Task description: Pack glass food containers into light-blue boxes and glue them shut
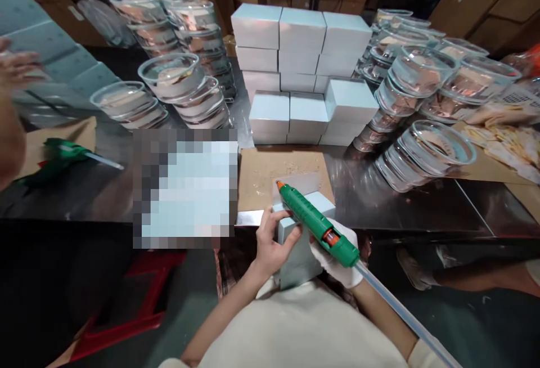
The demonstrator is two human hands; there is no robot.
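A pale blue cardboard box (295,244) is being clasped by the bare left hand (270,244) at the table edge; a green glue gun (318,223) is being gripped above it by the white-gloved right hand (337,261).

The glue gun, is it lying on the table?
No, the gloved right hand holds the glue gun above the box that the left hand grips.
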